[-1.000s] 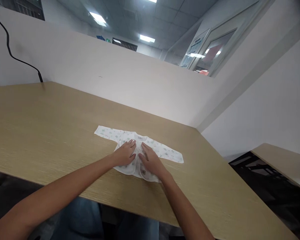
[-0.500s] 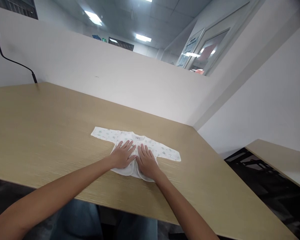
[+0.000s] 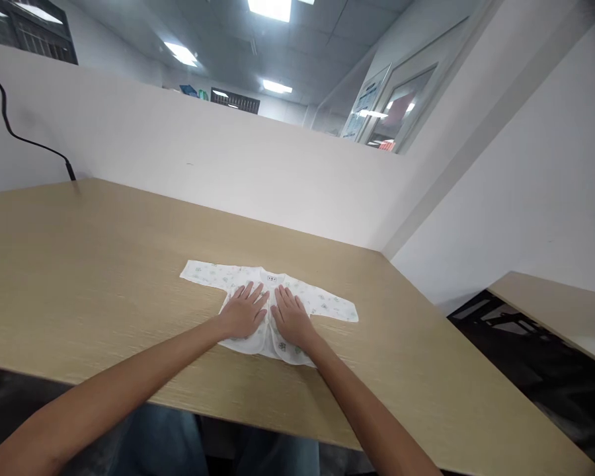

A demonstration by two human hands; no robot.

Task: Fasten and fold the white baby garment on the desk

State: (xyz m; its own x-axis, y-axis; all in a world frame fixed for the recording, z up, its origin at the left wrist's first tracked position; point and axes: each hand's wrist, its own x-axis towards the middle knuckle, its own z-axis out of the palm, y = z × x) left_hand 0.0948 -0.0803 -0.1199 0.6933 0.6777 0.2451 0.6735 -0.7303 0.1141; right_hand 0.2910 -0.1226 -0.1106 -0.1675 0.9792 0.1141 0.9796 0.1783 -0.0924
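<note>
A small white long-sleeved baby shirt (image 3: 327,301) with a faint greenish print lies flat on the wooden table, both sleeves spread out to the sides and its collar facing away from me. My left hand (image 3: 242,312) rests palm down on the left half of its chest, fingers spread. On the right half lies my right hand (image 3: 292,317), flat, with its fingers stretched towards the collar. The two hands are close together, on either side of the front opening. Parts of the shirt's body are hidden under them.
The light wooden table (image 3: 129,225) meets a low white partition (image 3: 238,172) at the back. A black cable (image 3: 34,143) hangs at the left. To the right stand a white wall (image 3: 525,178) and another wooden surface (image 3: 550,307) with dark framework below.
The view has tilted slightly upward. My right hand has shifted a little on the shirt, and more of the lower right hem shows. Both hands stay flat on the cloth.
</note>
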